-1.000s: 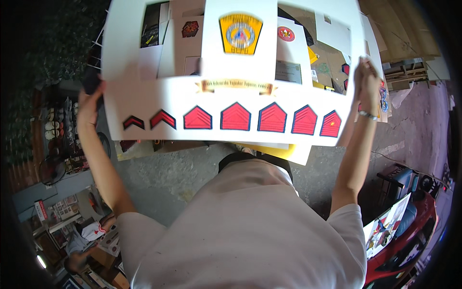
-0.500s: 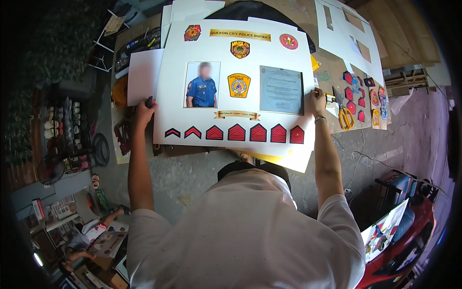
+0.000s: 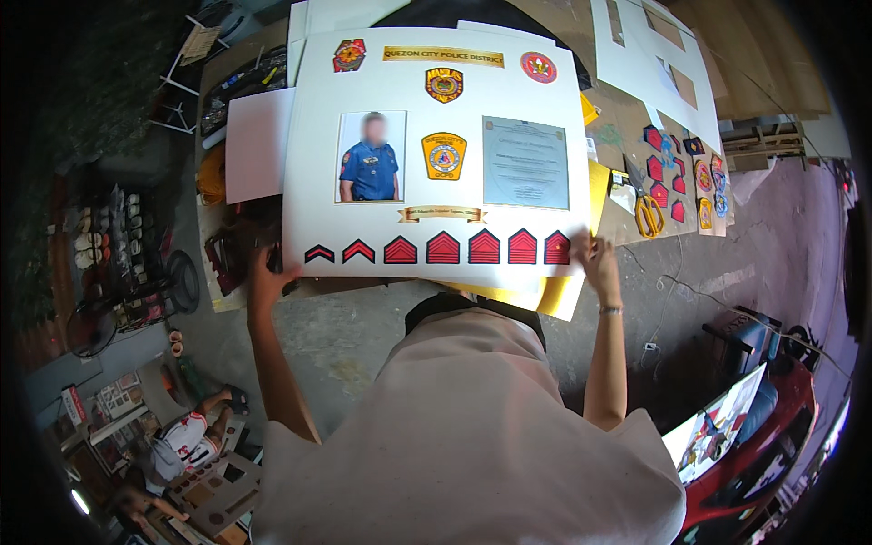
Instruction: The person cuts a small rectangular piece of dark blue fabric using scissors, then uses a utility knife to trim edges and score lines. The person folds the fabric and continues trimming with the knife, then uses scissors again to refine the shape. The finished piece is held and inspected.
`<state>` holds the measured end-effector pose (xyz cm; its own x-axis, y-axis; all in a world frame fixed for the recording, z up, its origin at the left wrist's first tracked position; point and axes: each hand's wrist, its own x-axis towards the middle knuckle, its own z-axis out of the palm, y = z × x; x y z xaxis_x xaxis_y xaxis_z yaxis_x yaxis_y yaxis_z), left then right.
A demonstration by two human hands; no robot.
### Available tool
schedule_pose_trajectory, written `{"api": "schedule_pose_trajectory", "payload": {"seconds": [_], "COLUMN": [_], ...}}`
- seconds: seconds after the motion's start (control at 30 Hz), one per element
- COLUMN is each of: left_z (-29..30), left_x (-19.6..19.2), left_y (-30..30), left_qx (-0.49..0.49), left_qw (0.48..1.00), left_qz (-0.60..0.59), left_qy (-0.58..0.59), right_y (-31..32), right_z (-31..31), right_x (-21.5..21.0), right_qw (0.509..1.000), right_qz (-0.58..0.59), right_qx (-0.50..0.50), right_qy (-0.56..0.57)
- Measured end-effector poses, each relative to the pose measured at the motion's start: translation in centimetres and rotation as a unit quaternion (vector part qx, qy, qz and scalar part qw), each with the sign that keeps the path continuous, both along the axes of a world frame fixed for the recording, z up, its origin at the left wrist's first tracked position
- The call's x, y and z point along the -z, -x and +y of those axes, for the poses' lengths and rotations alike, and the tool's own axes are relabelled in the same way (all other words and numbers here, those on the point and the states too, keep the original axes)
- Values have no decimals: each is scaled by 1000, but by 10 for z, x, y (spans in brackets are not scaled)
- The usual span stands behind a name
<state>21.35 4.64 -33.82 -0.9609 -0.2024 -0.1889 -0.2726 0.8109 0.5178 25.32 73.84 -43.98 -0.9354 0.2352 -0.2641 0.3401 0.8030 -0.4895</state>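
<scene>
A white display board [image 3: 363, 218] lies on a stack of sheets at the table's near edge. It bears a framed photo of a uniformed person [image 3: 371, 159], a grey-blue certificate [image 3: 525, 168], several badges and a row of red chevron patches [image 3: 443, 247]. At the board's lower left corner is my left hand [image 3: 269, 277], thumb against the edge and fingers bent; a dark area beside them hides detail. My right hand [image 3: 599, 268] pinches the lower right corner with curled fingers, slightly blurred. Under the board, a gold-yellow sheet [image 3: 559, 298] sticks out.
Right of the board lie yellow-handled scissors [image 3: 649, 216], loose red patches [image 3: 655, 168] and a white sheet with cut-outs [image 3: 649, 64]. A pale card [image 3: 259, 145] sits left. Another person [image 3: 195, 436] is at lower left; a red vehicle [image 3: 763, 454] stands at lower right.
Both hands have slid down the board's sides toward me, from about mid-height to its lower corners. More gold sheet shows at the right edge. The view has shifted slightly.
</scene>
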Motion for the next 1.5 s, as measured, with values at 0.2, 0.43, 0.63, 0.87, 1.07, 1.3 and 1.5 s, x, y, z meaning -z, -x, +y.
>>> {"api": "schedule_pose_trajectory", "payload": {"seconds": [0.2,0.43,0.63,0.87,1.07,1.3,1.5], "left_z": [7,12,18,14,35,276,432], "left_x": [-3,11,3,4,-37,-48,-90], "left_y": [-25,-24,-24,-27,-17,13,-6], "left_qx": [64,-9,4,49,-75,-8,19], "left_qw": [997,997,994,982,993,627,575], "left_qz": [-39,-48,-47,6,81,-183,-266], "left_qy": [23,56,101,182,-48,-757,-773], "right_y": [-52,-45,-39,-35,-50,-37,-57], "right_z": [-13,-6,2,3,-1,-94,-115], "right_x": [0,2,-1,4,-34,-146,-224], "right_qw": [999,999,1000,999,998,972,930], "right_qz": [33,44,13,12,46,169,348], "right_qx": [-11,1,-4,5,20,-3,-60], "right_qy": [13,-16,22,49,-28,164,100]}}
